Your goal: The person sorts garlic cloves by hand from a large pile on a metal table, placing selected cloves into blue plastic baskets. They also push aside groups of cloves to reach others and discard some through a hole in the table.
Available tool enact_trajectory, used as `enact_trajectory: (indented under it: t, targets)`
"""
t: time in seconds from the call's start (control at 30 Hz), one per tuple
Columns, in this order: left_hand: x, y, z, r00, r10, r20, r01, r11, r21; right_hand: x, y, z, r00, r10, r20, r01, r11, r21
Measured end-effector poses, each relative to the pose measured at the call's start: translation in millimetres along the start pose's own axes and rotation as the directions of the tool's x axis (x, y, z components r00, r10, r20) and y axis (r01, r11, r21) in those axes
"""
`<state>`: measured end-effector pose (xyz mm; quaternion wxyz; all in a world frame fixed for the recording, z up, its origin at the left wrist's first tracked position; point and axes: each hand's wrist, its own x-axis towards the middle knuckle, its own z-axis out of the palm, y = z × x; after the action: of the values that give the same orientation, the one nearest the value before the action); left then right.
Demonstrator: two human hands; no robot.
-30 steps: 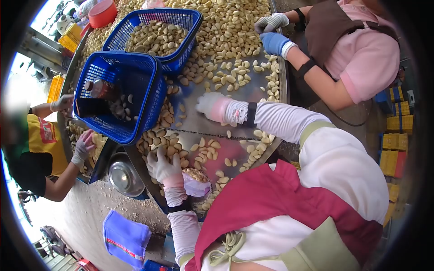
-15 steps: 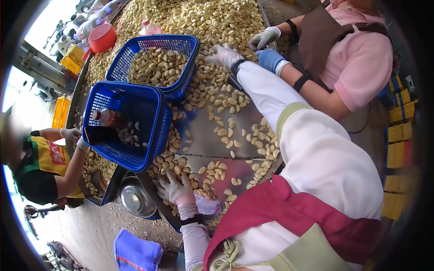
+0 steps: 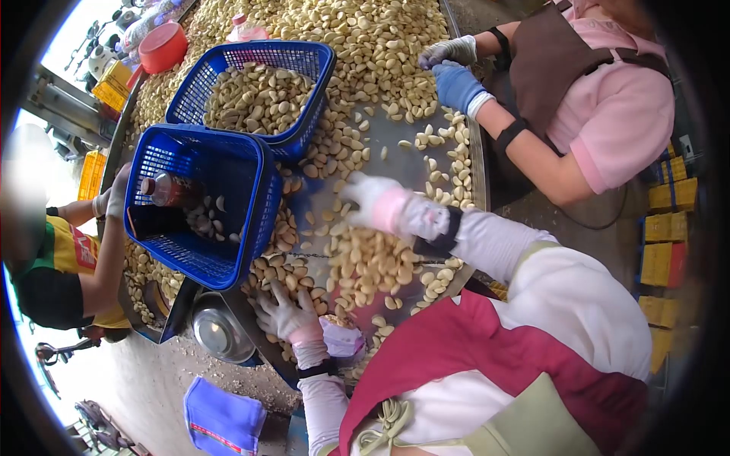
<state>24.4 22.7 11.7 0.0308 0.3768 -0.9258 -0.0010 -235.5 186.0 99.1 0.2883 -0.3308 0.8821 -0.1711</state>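
Note:
Pale, flat bean-like pieces [image 3: 372,262] lie in a loose heap on the metal table [image 3: 395,163]. My right hand [image 3: 372,201], in a whitish glove with a pink cuff, is blurred just above this heap, so its fingers are unclear. Gloved and spread, my left hand [image 3: 285,313] rests on pieces at the table's near-left edge, holding nothing. Beside it sits a purple bag [image 3: 342,338] with small bits inside. Beyond my left hand stands a blue basket [image 3: 255,220] holding a bottle [image 3: 173,190], a dark object and a few pieces.
A second blue basket [image 3: 323,83], full of pieces, adjoins the first. A large pile [image 3: 380,45] covers the far table. A red bowl [image 3: 163,47] stands far left. One co-worker is at the right, another at the left. A metal bowl [image 3: 220,328] lies below the baskets.
My right hand has come back from the far pile toward me, and a heap of pieces now lies in the middle near it. My left hand has barely moved.

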Motion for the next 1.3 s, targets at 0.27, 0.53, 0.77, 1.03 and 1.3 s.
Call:
enact_trajectory:
  t: [0.27, 0.53, 0.77, 1.03, 1.3]
  targets:
    - [0, -11, 7, 0.997, 0.069, -0.045, -0.074, 0.989, -0.127, 76, 19, 31, 0.969, -0.242, -0.053, 0.200, 0.891, -0.407]
    - [-9, 41, -28, 0.963, 0.111, -0.246, -0.255, 0.671, -0.696, 4, -66, 76, 0.972, -0.130, 0.196, -0.025, 0.771, 0.636]
    - [-10, 0, -43, 0.958, -0.250, 0.141, 0.157, 0.045, -0.987, 14, -122, 116, 0.910, -0.353, 0.220, 0.194, 0.828, 0.525]
    - [12, -115, -41, 0.917, -0.232, 0.325, 0.354, 0.094, -0.930, 35, -188, 146, 0.729, -0.657, 0.191, 0.598, 0.747, 0.291]
    - [31, -139, -39, 0.885, -0.259, 0.386, 0.406, 0.027, -0.913, 36, -213, 144, 0.768, -0.600, 0.225, 0.605, 0.795, 0.054]
